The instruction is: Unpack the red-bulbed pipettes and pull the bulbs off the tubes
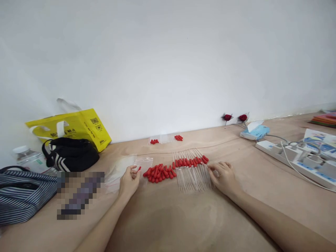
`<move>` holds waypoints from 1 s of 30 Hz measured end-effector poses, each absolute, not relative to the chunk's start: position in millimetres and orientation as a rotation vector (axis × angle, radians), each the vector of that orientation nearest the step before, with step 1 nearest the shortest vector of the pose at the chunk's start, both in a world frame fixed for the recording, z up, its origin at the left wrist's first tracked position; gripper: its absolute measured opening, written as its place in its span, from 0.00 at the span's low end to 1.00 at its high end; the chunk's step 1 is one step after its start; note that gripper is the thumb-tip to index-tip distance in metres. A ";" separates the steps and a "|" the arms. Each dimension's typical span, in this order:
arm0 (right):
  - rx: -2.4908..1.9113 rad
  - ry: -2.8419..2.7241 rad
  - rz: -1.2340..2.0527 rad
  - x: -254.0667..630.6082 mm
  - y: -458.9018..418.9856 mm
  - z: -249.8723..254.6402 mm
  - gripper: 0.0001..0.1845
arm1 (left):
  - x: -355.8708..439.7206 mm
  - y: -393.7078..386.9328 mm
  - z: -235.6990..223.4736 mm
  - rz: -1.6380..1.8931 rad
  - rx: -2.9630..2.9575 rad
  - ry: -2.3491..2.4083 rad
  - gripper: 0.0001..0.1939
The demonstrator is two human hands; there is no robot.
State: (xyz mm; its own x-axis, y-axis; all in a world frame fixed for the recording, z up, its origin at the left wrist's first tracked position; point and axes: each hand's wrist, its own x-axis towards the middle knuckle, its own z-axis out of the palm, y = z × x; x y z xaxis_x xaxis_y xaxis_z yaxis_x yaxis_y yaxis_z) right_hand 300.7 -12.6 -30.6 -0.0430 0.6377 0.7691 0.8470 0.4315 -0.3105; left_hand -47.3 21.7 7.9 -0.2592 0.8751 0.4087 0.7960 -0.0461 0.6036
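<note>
My left hand [129,180] is closed in a pinch on a small red rubber bulb [138,169], just left of a loose pile of red bulbs [159,173]. My right hand [222,175] rests at the right end of a row of clear glass dropper tubes [193,174], its fingers curled around one thin tube. Several tubes in the row carry red bulbs [191,162] on their far ends. Clear plastic zip bags [143,163] lie beside my left hand.
Two small bags of red bulbs [166,139] lie by the wall. A yellow bag [76,127], black bag [70,153], striped bag [23,194] and bottle [27,156] sit at left. A tissue pack [255,132], power strip [299,159] with cables and two red flowers [235,118] stand right.
</note>
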 end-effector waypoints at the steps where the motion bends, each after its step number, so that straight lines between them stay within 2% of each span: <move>1: -1.278 -1.768 -0.316 299.1 -10.9 -31.5 0.10 | -49.1 23.9 8.0 1.142 1.856 2.119 0.16; 6: -1.289 -1.842 -0.453 286.5 -9.9 -33.7 0.10 | -48.4 19.3 6.3 0.959 2.001 2.057 0.15; 10: -1.318 -1.952 -0.426 282.3 -15.5 -29.3 0.09 | -49.2 14.6 2.6 1.147 2.154 2.093 0.17; 16: -1.330 -2.021 -0.291 285.2 -23.7 -23.6 0.13 | -45.2 6.7 -4.2 1.344 2.395 1.996 0.16; 20: -1.496 -1.896 -0.129 295.1 -9.7 -20.5 0.13 | -38.0 2.6 -7.3 1.353 2.526 1.893 0.14; 25: -2.085 -1.490 0.336 316.6 41.2 -4.2 0.14 | -33.2 1.5 -8.3 1.329 2.611 1.818 0.10; 27: -2.134 -1.460 0.406 321.2 61.0 0.1 0.16 | -33.2 1.7 -8.5 1.326 2.628 1.808 0.10; 30: -2.156 -1.479 0.485 320.8 80.4 -1.9 0.13 | -33.9 2.1 -9.1 1.338 2.644 1.798 0.09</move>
State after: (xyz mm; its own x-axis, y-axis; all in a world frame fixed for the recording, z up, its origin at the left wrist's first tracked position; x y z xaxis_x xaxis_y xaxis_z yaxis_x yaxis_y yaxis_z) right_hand 320.8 80.4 -1.9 0.3536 0.9352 -0.0208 0.7660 -0.3023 -0.5673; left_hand -33.9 2.1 -9.1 0.1854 0.6477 0.7390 0.8936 -0.4239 0.1473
